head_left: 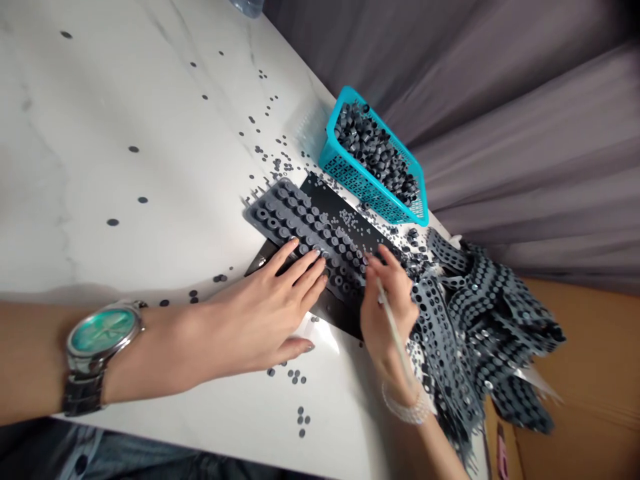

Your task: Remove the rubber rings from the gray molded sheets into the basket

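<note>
A dark grey rubber sheet (300, 215) with rows of round raised cups lies over a black board (345, 207) on the white table. My left hand (270, 293) rests flat on the sheet's near edge, fingers stretched out and holding nothing. At the sheet's right end, my right hand (390, 303) is closed around a thin pale stick-like tool (393, 327). Its tip is hidden by my fingers, close to the cups. Small dark discs (350, 218) are scattered on the black board beside the sheet.
A turquoise basket (345, 163) full of small dark cylindrical pieces stands behind the board. Moulded rubber sheets (450, 340) are heaped at right beside a cardboard box (585, 373). A pink-handled tool (502, 453) lies at lower right. Loose discs (300, 420) dot the table. A grey curtain (475, 133) hangs behind.
</note>
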The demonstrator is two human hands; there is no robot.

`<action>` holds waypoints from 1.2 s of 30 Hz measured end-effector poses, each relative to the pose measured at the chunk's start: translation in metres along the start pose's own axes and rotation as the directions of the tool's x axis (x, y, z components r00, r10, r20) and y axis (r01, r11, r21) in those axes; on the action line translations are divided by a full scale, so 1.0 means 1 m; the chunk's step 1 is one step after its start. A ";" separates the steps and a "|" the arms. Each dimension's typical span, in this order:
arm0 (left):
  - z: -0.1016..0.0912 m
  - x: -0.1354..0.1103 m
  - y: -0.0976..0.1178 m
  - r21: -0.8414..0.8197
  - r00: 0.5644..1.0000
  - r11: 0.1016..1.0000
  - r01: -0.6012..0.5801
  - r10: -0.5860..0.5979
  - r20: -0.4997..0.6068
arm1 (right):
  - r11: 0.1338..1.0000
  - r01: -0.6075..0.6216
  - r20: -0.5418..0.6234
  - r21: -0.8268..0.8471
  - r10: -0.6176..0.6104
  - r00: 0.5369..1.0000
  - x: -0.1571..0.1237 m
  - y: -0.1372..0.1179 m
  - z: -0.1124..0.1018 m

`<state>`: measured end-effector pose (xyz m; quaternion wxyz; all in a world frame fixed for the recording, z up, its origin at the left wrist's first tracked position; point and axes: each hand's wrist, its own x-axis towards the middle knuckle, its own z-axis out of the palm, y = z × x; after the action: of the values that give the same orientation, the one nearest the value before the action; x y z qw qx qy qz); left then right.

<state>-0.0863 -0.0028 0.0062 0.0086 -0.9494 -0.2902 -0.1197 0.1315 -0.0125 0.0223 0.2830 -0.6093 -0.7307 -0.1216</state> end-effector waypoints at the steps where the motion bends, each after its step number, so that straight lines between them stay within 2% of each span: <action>1: -0.001 0.000 0.000 -0.002 1.000 1.000 -0.001 0.001 0.003 | 0.996 -0.089 -0.013 0.012 0.089 0.996 -0.001 0.002 -0.003; 2: -0.001 0.000 0.000 -0.003 1.000 1.000 -0.002 0.002 0.003 | 0.990 -0.140 -0.003 0.033 0.140 0.990 -0.003 0.003 -0.006; 4: -0.002 0.000 0.000 -0.001 1.000 1.000 -0.002 0.002 0.001 | 0.989 -0.114 0.074 0.090 0.108 0.991 -0.005 0.004 -0.013; 6: -0.003 0.000 0.000 0.002 1.000 1.000 -0.001 0.001 -0.004 | 0.989 0.004 0.149 0.150 -0.026 0.988 -0.006 0.003 -0.016; 8: -0.003 0.000 0.000 -0.003 1.000 1.000 -0.001 0.001 -0.008 | 0.974 0.136 0.191 0.179 -0.170 0.967 -0.007 0.001 -0.015; 13: -0.001 0.000 0.000 -0.026 1.000 1.000 -0.012 0.012 -0.012 | 0.922 0.357 0.183 0.152 -0.382 0.906 -0.003 -0.003 -0.005; 19: 0.001 0.000 0.000 -0.041 1.000 0.999 -0.006 0.005 -0.022 | 0.882 0.463 0.176 0.084 -0.470 0.865 0.003 -0.004 -0.005; 21: 0.000 0.000 0.000 -0.045 1.000 0.999 -0.007 0.006 -0.019 | 0.872 0.485 0.208 0.064 -0.487 0.848 0.004 -0.006 -0.005; 24: -0.002 0.000 -0.001 -0.040 1.000 0.999 0.002 -0.003 -0.018 | 0.875 0.482 0.270 0.050 -0.476 0.837 0.006 -0.008 -0.002; 26: -0.002 0.000 -0.001 -0.038 1.000 0.999 0.007 -0.007 -0.022 | 0.908 0.418 0.229 0.028 -0.413 0.882 0.006 -0.007 0.001; 28: -0.002 0.000 -0.001 -0.046 1.000 0.999 0.005 -0.007 -0.031 | 0.967 0.255 0.094 -0.019 -0.252 0.963 0.005 -0.002 0.002; 29: -0.002 0.000 -0.001 -0.051 0.999 0.999 0.005 -0.007 -0.035 | 0.989 0.145 0.021 -0.036 -0.144 0.989 0.003 0.000 0.001; 31: -0.001 0.000 -0.001 -0.064 0.999 0.998 0.004 -0.007 -0.039 | 0.999 -0.030 -0.062 -0.032 0.028 0.998 0.001 0.006 -0.002; 32: -0.001 0.000 0.000 -0.069 0.999 0.998 0.004 -0.007 -0.039 | 0.997 -0.069 -0.061 -0.018 0.068 0.996 -0.001 0.008 -0.004; 34: -0.002 0.000 0.000 -0.073 0.999 0.997 0.005 -0.007 -0.034 | 0.997 -0.072 -0.025 0.013 0.072 0.997 -0.003 0.009 -0.008; 36: -0.004 -0.001 0.000 -0.060 0.999 0.998 0.011 -0.014 -0.038 | 0.999 -0.024 0.006 0.034 0.024 1.000 -0.005 0.008 -0.009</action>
<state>-0.0874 -0.0036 0.0096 -0.0149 -0.9449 -0.2923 -0.1467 0.1420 -0.0192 0.0258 0.2926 -0.6134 -0.7261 -0.1042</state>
